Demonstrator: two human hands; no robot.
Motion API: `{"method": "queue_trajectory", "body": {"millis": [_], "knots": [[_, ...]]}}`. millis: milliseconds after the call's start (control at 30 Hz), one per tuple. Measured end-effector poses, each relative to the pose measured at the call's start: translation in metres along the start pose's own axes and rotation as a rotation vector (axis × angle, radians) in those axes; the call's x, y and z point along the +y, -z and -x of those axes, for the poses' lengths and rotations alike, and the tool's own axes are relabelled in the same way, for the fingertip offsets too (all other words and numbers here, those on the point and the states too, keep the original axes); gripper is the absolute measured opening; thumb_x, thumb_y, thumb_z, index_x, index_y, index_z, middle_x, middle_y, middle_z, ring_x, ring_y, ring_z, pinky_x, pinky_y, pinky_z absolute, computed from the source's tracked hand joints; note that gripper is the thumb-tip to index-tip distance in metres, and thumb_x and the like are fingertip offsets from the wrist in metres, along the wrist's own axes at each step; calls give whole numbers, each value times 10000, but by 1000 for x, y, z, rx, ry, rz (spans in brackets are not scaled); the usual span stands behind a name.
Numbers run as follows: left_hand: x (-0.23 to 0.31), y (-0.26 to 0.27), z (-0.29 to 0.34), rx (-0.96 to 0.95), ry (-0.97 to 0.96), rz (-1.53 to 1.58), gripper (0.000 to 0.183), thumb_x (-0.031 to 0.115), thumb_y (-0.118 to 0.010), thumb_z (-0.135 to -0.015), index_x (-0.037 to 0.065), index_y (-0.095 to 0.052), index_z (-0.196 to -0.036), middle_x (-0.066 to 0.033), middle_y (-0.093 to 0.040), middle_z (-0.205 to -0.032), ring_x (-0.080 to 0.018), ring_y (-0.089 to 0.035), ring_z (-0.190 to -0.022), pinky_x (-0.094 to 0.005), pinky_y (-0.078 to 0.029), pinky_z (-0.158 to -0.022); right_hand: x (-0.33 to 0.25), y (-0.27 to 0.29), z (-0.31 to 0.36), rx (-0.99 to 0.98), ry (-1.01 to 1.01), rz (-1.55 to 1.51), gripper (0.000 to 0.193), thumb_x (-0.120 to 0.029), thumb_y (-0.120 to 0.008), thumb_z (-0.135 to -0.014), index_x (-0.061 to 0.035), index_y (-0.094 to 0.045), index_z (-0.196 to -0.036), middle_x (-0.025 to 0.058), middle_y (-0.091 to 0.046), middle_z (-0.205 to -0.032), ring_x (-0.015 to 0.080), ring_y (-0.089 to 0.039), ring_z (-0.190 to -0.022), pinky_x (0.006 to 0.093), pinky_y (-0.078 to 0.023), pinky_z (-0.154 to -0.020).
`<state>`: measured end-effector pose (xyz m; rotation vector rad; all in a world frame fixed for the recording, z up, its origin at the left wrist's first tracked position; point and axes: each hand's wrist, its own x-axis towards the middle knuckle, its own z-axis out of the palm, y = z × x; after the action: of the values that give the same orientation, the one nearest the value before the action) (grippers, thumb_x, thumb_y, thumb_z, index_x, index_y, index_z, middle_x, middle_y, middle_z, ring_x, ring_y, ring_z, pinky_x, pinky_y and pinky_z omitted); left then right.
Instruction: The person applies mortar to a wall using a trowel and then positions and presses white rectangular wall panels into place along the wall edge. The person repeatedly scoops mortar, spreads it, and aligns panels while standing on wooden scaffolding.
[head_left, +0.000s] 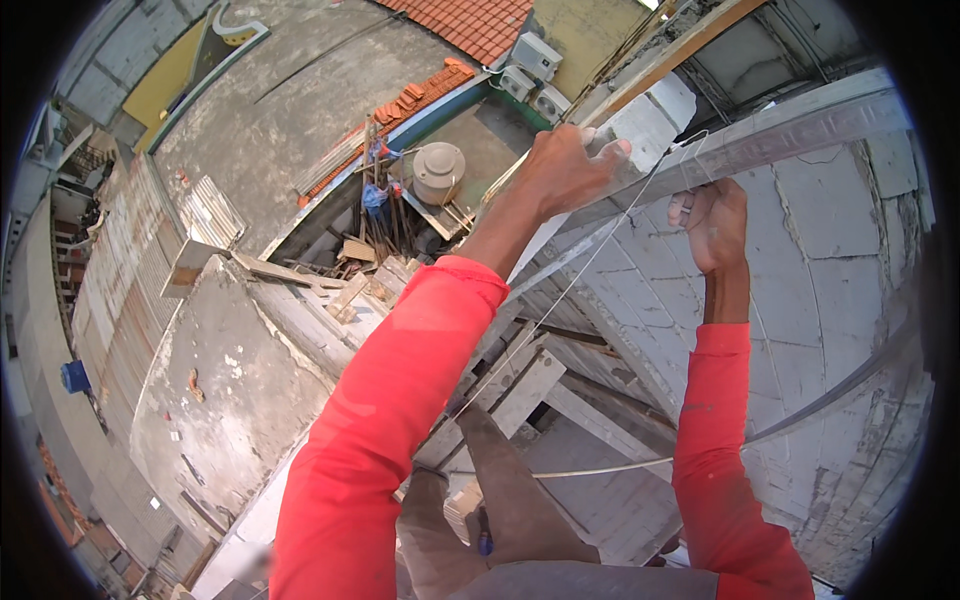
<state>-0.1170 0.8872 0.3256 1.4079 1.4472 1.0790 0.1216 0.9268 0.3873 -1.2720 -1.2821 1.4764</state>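
Note:
A long grey metal beam slants up to the right in front of me. My left hand is at its left part, above the upper edge, with the fingers curled; what they hold, if anything, is hidden. Just under the beam, my right hand is raised with its fingers bent in and closed, and I cannot make out what is in them. Between the hands, thin wire loops around the beam. A pale string stretches from there down and left toward my legs.
A grey block wall stands at the right. Below are timber boards and a sloping concrete slab. Far down lie a round tank, orange roof tiles and air-conditioner units. A wooden beam runs along the top.

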Motion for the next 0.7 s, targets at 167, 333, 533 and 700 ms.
{"method": "queue_trajectory", "body": {"millis": [167,333,533,700], "knots": [[-6,-5,-5,-14,12,-2,604,558,-623,-1010,9,-755,-1225,-134,-698,-806,-213,-645,-772,-393,-528,-775,6,6,-1,11,-3,-44,458,-335,-354,-1058,10,-597,-1236,161,-668,-1095,236,-595,-728,399,-495,-663],[-7,-10,-4,52,-4,9,601,559,-618,-1006,17,-757,-1228,-135,-699,-807,-212,-649,-798,-392,-526,-793,3,18,-12,154,84,43,452,-333,-353,-1063,8,-585,-1250,170,-675,-1135,252,-634,-765,418,-523,-681],[-6,-7,-2,36,11,-19,604,562,-606,-1008,26,-755,-1241,-139,-704,-806,-226,-654,-803,-401,-528,-810,-11,20,-21,-7,111,-82,424,-323,-365,-1051,-9,-597,-1216,167,-697,-1138,271,-648,-785,428,-523,-683],[0,-1,-2,-16,28,-25,615,563,-611,-1003,34,-735,-1292,-183,-751,-957,-270,-707,-892,-406,-542,-864,-12,17,-26,38,20,-154,423,-330,-369,-1047,-18,-606,-1207,170,-707,-1110,263,-624,-737,402,-501,-664]]}}
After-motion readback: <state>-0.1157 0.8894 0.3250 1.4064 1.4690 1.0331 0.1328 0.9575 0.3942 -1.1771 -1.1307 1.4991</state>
